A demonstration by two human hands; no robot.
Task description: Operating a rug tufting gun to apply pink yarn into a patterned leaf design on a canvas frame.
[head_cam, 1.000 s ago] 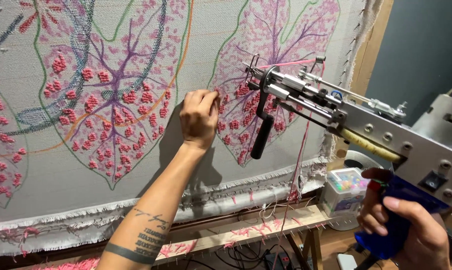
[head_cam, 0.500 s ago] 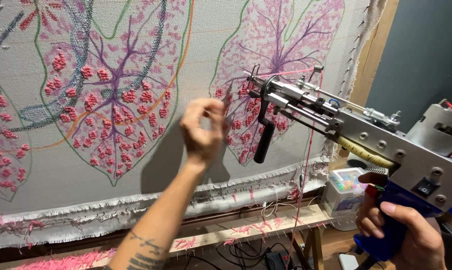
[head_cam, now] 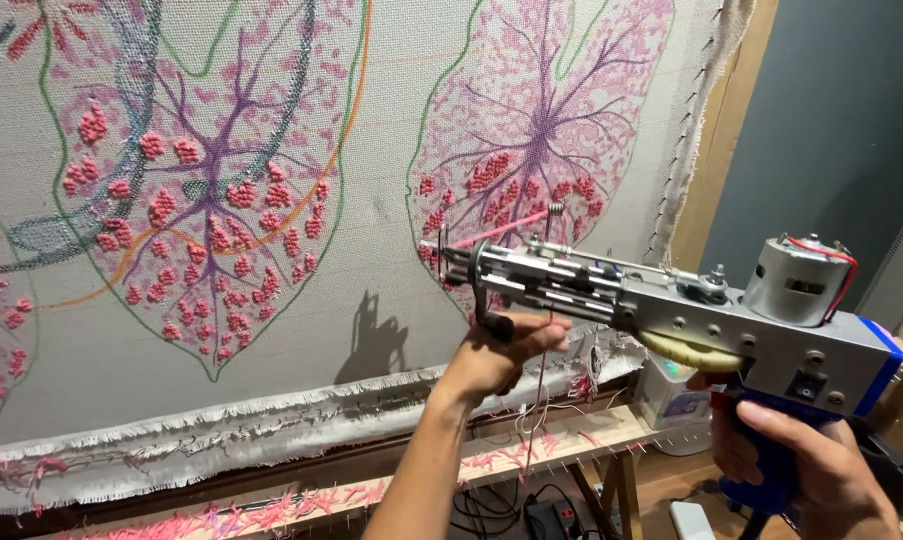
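Observation:
A tufting gun (head_cam: 672, 305) with a silver body, a motor on top and a blue grip points left at a stretched grey cloth (head_cam: 372, 300). My right hand (head_cam: 807, 465) is wrapped around the blue grip at the lower right. My left hand (head_cam: 497, 355) is closed on the black front handle under the gun's nose. Pink yarn (head_cam: 517, 228) runs into the needle, whose tip sits just off the cloth near a pink leaf (head_cam: 542, 130) drawn and partly tufted there.
A larger leaf with pink tufts (head_cam: 212, 190) fills the cloth's left half. The wooden frame bar (head_cam: 532, 455) below carries pink yarn scraps. A frame post (head_cam: 717, 140) and dark wall stand at the right; a white plastic container (head_cam: 672, 400) sits behind the gun.
My left hand has left the cloth, dropped down and closed on the gun's front handle. The gun has swung lower and leveled toward the cloth.

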